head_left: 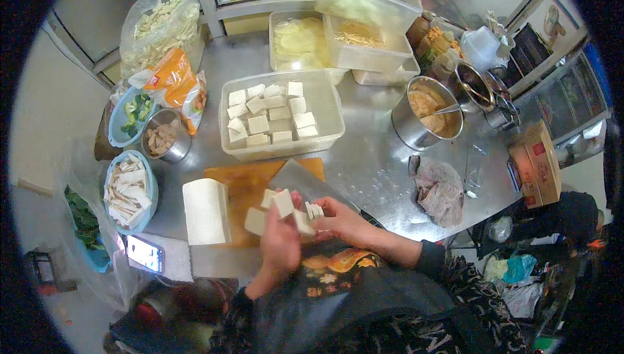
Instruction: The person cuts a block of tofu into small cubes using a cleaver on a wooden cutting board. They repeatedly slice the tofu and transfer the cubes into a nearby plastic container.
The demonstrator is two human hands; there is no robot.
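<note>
My left hand (281, 245), smeared by motion, is closed at a square piece of white tofu (283, 202) above the cutting board (242, 173). Close beside it, my right hand (344, 223) grips a few thin upright tofu slices (314, 211) between thumb and fingers. More cut pieces of tofu (255, 221) lie under and around both hands. A wide-bladed knife (305, 182) rests flat on the board, partly hidden by my right hand. At the board's left edge stands a large uncut tofu block (207, 212). Beyond the board, a clear plastic bin (335, 126) holds many tofu blocks.
Left are a bowl of white strips (130, 191), a steel pot of pinkish pieces (164, 136), a bowl of broccoli (133, 115) and a phone (144, 253). A steel pot with a ladle (416, 130) and a crumpled plastic bag (439, 191) are right. Stacked bins (367, 55) stand behind.
</note>
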